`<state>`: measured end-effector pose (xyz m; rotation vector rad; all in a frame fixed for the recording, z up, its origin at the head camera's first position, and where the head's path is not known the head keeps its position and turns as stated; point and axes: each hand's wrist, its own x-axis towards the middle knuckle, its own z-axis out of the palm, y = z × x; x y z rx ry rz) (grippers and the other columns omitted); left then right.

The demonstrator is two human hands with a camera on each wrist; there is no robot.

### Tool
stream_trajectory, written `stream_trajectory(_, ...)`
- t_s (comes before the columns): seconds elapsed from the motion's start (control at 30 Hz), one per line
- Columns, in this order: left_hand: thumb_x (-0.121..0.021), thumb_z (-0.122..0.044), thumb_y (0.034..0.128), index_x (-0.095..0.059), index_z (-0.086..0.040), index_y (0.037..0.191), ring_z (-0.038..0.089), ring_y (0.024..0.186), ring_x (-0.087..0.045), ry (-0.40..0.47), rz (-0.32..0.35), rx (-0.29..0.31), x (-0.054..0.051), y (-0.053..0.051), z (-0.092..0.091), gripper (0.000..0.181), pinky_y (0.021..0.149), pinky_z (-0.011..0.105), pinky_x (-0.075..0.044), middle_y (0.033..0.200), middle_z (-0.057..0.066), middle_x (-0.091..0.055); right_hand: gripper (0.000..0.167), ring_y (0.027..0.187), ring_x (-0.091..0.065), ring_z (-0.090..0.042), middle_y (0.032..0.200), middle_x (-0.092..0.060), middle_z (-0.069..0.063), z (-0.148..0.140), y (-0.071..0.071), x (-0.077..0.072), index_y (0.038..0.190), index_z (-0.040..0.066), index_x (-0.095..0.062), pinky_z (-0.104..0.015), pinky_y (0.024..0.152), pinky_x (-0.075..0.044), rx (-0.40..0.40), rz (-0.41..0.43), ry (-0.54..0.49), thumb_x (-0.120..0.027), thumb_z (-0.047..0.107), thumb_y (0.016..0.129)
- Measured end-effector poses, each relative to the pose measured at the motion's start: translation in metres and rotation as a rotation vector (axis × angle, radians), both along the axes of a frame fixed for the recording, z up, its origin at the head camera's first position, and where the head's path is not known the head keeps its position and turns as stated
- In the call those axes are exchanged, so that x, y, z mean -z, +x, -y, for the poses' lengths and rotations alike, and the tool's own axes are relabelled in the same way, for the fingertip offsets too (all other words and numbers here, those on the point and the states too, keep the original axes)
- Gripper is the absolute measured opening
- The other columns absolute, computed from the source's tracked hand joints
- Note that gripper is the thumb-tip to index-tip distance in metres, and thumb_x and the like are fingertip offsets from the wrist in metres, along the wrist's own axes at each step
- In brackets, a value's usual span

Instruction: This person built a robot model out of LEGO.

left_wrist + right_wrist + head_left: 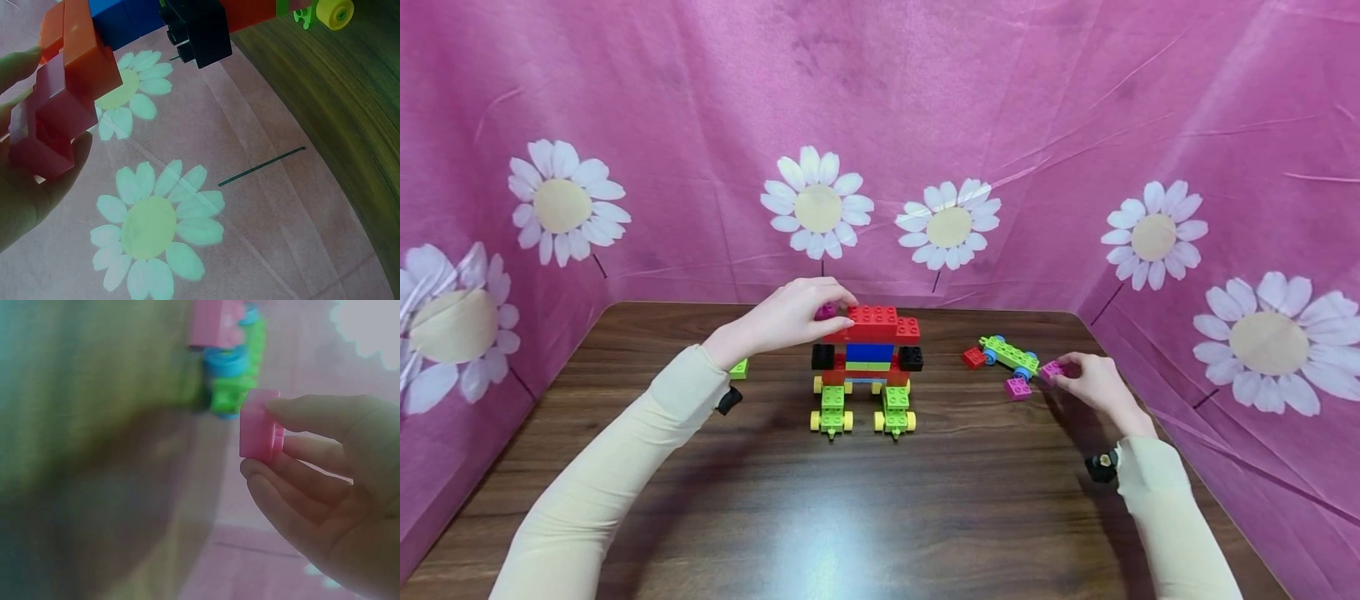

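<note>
A toy figure of stacked building bricks stands on the table, with a red brick [871,320] across its top. My left hand [786,315] is at the figure's upper left, pinching pink brick pieces [59,103] against the end of the red part. Fingers lie on both sides of that pink in the left wrist view. Farther right, my right hand [1097,385] pinches a pink brick [259,425] between thumb and fingers. Beside it lie a green wheeled base [1009,356] with blue wheels and another pink brick [1018,388].
A small red brick [973,357] lies left of the green wheeled base. One green brick [740,368] is partly hidden by my left wrist. The figure stands on green wheeled feet [832,404] with yellow wheels. Pink flowered cloth [880,100] hangs behind the brown table [985,500].
</note>
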<state>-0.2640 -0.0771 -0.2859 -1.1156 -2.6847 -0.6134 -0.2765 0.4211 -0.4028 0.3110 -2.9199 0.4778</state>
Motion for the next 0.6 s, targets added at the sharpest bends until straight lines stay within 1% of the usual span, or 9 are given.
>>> stream_trajectory(0.13,-0.07,-0.029,0.0921,-0.072,-0.01,0.115,0.016,0.088,-0.062,-0.004,0.001,0.002,0.0,-0.001,0.0,0.029,0.081,0.034,-0.055,0.102,0.003,-0.069,0.036,0.082,-0.067,-0.034,0.094,-0.073,-0.023,0.01,-0.001,-0.02,0.109,-0.008,-0.069,-0.048,0.074,-0.053,-0.039,-0.073,-0.012,-0.076,0.018,0.085)
stream_trajectory(0.23,-0.07,-0.029,0.0924,-0.072,-0.011,0.115,0.016,0.089,-0.062,-0.01,0.005,0.0,0.0,-0.002,0.0,0.03,0.082,0.034,-0.055,0.102,0.003,-0.07,0.032,0.082,-0.069,-0.034,0.093,-0.074,-0.022,0.025,-0.003,-0.033,0.107,-0.006,-0.07,-0.048,0.074,-0.054,-0.096,-0.133,-0.016,-0.076,0.014,0.084)
stream_trajectory(0.33,-0.07,-0.029,0.0923,-0.072,-0.011,0.116,0.016,0.088,-0.062,-0.014,0.01,-0.003,0.0,-0.002,0.0,0.03,0.082,0.034,-0.055,0.103,0.003,-0.069,0.029,0.086,-0.07,-0.035,0.095,-0.074,-0.02,0.043,-0.005,-0.046,0.107,-0.004,-0.071,-0.05,0.077,-0.054,-0.163,-0.182,-0.005,-0.076,0.012,0.084)
stream_trajectory(0.5,-0.07,-0.029,0.0923,-0.072,-0.01,0.116,0.015,0.088,-0.062,-0.011,0.011,0.0,0.0,-0.001,0.0,0.03,0.081,0.034,-0.055,0.102,0.003,-0.069,0.027,0.088,-0.07,-0.032,0.098,-0.075,-0.018,0.074,-0.005,-0.064,0.107,-0.001,-0.072,-0.049,0.079,-0.055,-0.265,-0.223,-0.002,-0.077,0.011,0.083)
stream_trajectory(0.6,-0.07,-0.029,0.0923,-0.072,-0.01,0.116,0.015,0.088,-0.062,-0.011,0.011,0.003,0.0,-0.001,-0.001,0.03,0.079,0.033,-0.055,0.101,0.003,-0.069,0.029,0.09,-0.07,-0.03,0.102,-0.075,-0.017,0.091,-0.004,-0.076,0.11,-0.001,-0.071,-0.048,0.08,-0.056,-0.32,-0.212,-0.005,-0.076,0.01,0.084)
